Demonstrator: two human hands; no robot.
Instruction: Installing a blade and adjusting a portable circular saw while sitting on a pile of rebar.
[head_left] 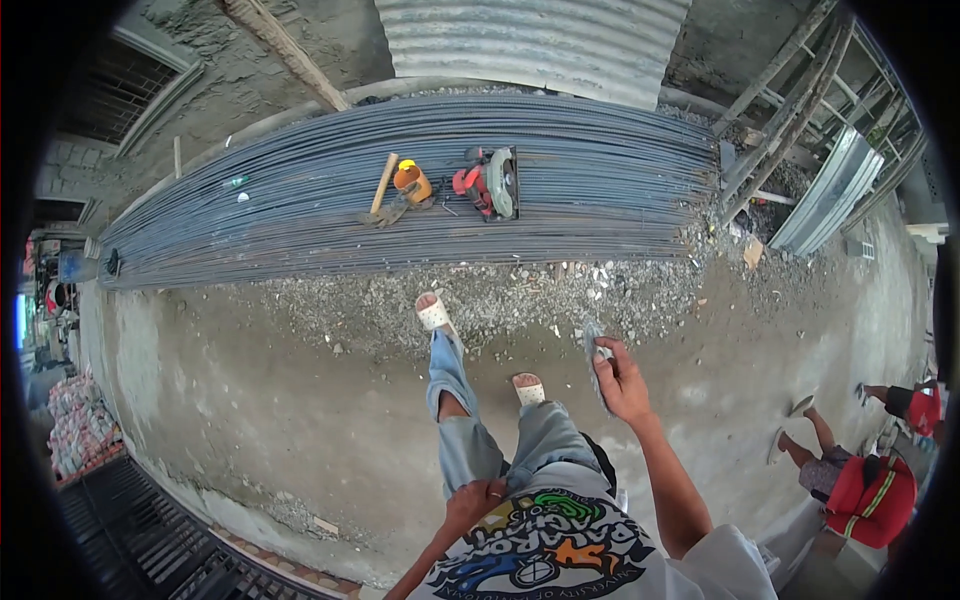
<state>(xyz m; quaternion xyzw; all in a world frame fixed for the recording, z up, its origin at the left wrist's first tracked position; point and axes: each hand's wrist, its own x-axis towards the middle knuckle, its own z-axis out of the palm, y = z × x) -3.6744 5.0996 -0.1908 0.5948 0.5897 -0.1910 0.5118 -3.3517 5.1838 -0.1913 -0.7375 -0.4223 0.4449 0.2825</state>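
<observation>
My right hand (622, 385) is raised in front of me, its fingers closed on a thin, flat grey piece (592, 362) whose kind I cannot make out. My left hand (475, 503) is closed against the top of my light blue jeans (468, 450), by the shirt hem; what its fingers grip is hidden. Ahead, a long stack of steel rebars (300, 190) lies across the ground. On it sit a red cutting saw (488, 185) with a round guard, an orange container (411, 183) with a yellow top, and a wooden-handled hammer (384, 182).
Gravel (480, 305) edges the rebars. Corrugated metal sheet (530, 40) stands behind them; wooden poles (795, 95) and a bent metal sheet (828, 195) are at the right. Two people are at the lower right, one with a red bag (872, 500). A black grate (140, 530) lies lower left.
</observation>
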